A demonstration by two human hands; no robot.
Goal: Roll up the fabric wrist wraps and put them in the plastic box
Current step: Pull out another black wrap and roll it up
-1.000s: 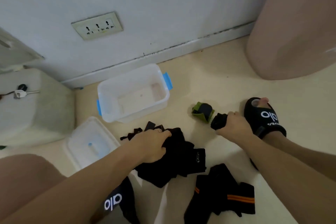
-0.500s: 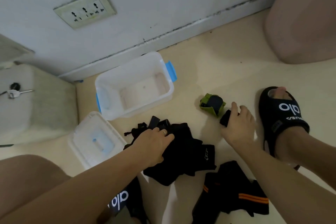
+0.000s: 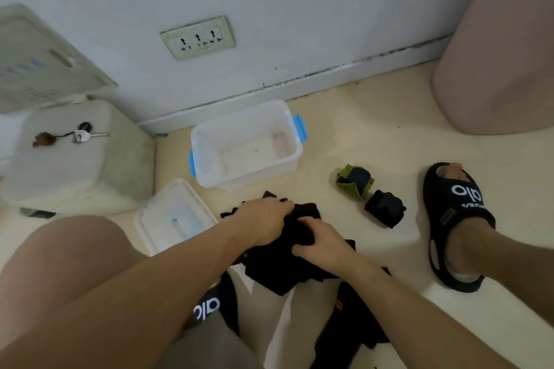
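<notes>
Two wraps already sit rolled on the floor to the right of the plastic box (image 3: 245, 144): a green-and-black roll (image 3: 354, 180) and, just beside it on the nearer side, a black roll (image 3: 385, 208). Neither is in the box yet; the box looks empty, lid off.

Work item now: the black wrap pile (image 3: 278, 266), on the floor directly in front of the box, nearer me. My left hand (image 3: 263, 222) grips the far edge of the pile, fingers curled into the fabric. My right hand (image 3: 322, 241) grips the same pile from the near-right side, thumb and fingers pinching a fold. Both hands touch the cloth and lie close to each other.

Handling judgement: soft, limp, light fabric, no stiffness; it will sag and unroll if released loosely. Straps are tangled, so I would find one free end, separate a single wrap, and pinch across its width at that end before rolling. Probably a hook-and-loop tab closes it; cannot confirm from here. Risk: lifting several wraps at once.

Further out from the box: the lid (image 3: 175, 216) lies on the floor at its near-left corner; another wrap with an orange stripe (image 3: 338, 304) lies nearer me, beyond the pile. A sandalled foot (image 3: 455, 219) stands well right of the box.
</notes>
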